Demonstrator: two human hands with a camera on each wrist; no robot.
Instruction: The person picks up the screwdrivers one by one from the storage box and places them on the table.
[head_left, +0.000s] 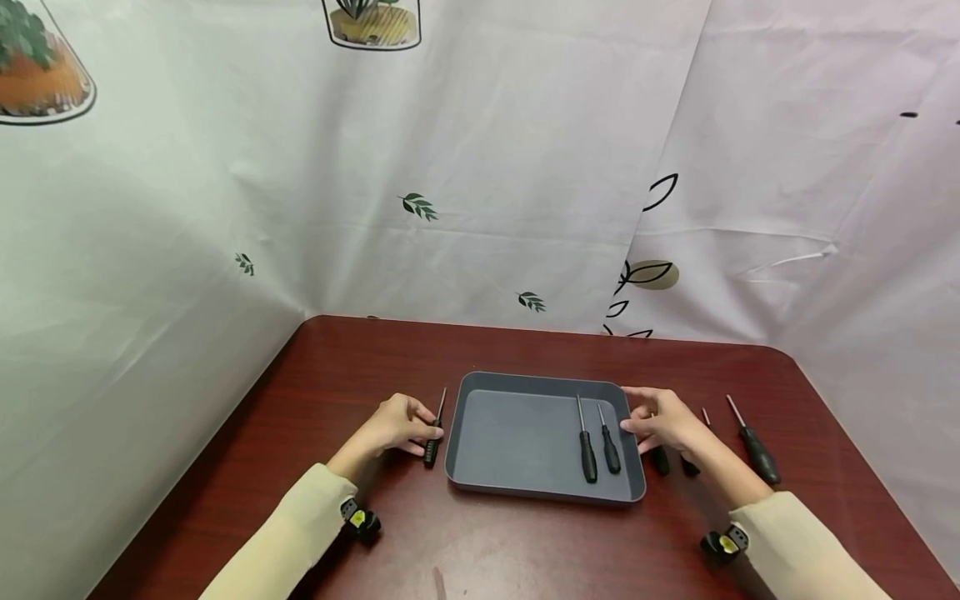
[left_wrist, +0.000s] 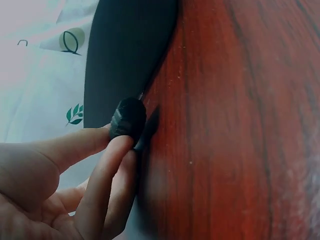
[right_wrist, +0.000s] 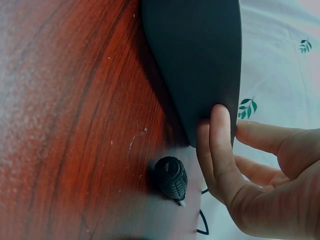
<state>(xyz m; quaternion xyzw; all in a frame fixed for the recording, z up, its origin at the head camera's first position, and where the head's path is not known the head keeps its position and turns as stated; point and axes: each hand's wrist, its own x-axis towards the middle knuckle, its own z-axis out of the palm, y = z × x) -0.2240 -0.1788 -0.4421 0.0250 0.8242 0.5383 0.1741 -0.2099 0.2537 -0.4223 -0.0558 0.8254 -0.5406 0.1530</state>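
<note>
Left of a shallow grey tray (head_left: pixel 517 433), my left hand (head_left: pixel 396 423) pinches a black-handled screwdriver (head_left: pixel 430 452) between thumb and fingers, its shaft pointing away from me. The left wrist view shows the handle end of this screwdriver (left_wrist: pixel 129 117) at the fingertips. My right hand (head_left: pixel 663 419) grips the tray's right side, with fingers on the outer wall and the thumb at the rim, as the tray (right_wrist: pixel 200 60) in the right wrist view shows. Inside the tray lie a longer screwdriver (head_left: pixel 588 458) and a shorter screwdriver (head_left: pixel 611 452), side by side at the right.
Right of the tray, partly behind my right hand and forearm, lie a black-handled screwdriver (head_left: pixel 660 461) and another screwdriver (head_left: pixel 690 467). A larger screwdriver (head_left: pixel 761 456) lies farther right on the reddish-brown table (head_left: pixel 480 550). White patterned cloth (head_left: pixel 480 167) hangs behind and at both sides.
</note>
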